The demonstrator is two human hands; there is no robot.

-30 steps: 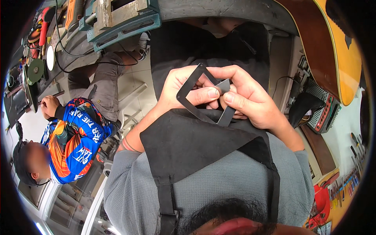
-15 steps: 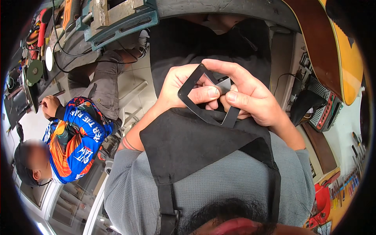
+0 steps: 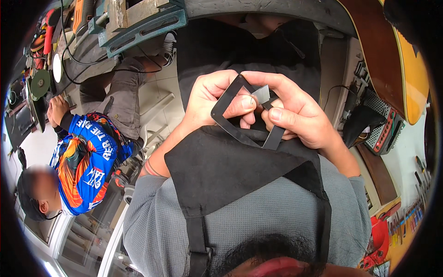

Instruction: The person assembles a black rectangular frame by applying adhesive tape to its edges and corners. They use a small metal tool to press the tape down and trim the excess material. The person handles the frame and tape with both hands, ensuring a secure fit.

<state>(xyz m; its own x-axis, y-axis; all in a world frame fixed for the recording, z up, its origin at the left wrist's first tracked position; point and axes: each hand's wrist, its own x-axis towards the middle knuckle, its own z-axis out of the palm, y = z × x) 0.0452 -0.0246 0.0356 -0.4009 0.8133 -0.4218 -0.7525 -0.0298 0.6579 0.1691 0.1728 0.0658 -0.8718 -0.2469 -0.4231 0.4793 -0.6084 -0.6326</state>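
Both of my hands are together in front of my chest, around a black, thin, four-sided frame [image 3: 224,99] with rounded corners and an open middle. My left hand [image 3: 211,96] grips its left side, with the thumb reaching into the opening. My right hand [image 3: 304,111] is on the right side, its index finger stretched along the top corner. Between the right thumb and fingers is a small flat grey piece [image 3: 261,93] with a straight edge; whether it is a blade or folded abrasive I cannot tell. It sits inside the opening, close to the left thumb tip.
A black apron [image 3: 230,171] hangs below my hands. Beyond them is a bench edge [image 3: 267,8] with a teal vise [image 3: 143,34] at far left. A yellow-edged guitar body [image 3: 408,74] leans at right. At left, a co-worker in a blue-orange shirt [image 3: 94,159] works beside a grinding disc [image 3: 40,85].
The grey piece has turned and shows more of its flat face, a little higher in the opening. The frame has tilted slightly. The co-worker's hands have shifted.
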